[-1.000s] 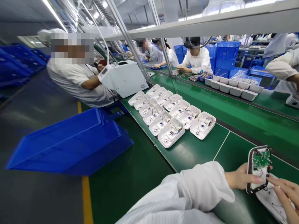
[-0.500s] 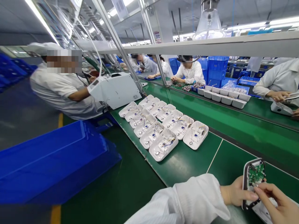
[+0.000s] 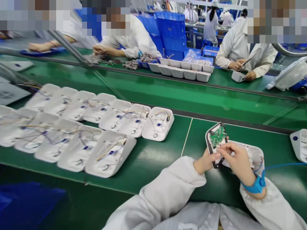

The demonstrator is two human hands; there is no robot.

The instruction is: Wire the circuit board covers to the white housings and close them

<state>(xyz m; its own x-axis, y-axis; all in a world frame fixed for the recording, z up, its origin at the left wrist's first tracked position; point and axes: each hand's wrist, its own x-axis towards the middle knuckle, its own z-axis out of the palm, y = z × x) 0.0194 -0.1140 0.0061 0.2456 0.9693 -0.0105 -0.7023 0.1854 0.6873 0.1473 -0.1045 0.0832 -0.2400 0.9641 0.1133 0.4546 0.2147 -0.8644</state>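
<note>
My left hand (image 3: pixel 206 160) grips a white panel with a dark rim, tilted up, with a green circuit board (image 3: pixel 217 135) on the side facing me. The fingertips of my right hand (image 3: pixel 236 156) are pinched together at the lower part of this panel; what they hold, if anything, is too small to name. A blue strap (image 3: pixel 255 185) with a cord circles my right wrist. Behind and below my right hand, a white housing (image 3: pixel 257 153) with wires lies on the green bench, partly hidden by the hand and panel.
Two rows of open white housings (image 3: pixel 158 124) with wires stand on the green bench (image 3: pixel 163 163) at left. Beyond the green belt (image 3: pixel 153 91), white trays (image 3: pixel 189 74) stand near co-workers. Another white housing (image 3: pixel 298 143) sits at the right edge, and a blue bin (image 3: pixel 26 201) lower left.
The view has swung right, so my hands and the panel appear nearer the middle. The wrist strap and the housing behind my right hand now show more fully. My hands keep a similar hold.
</note>
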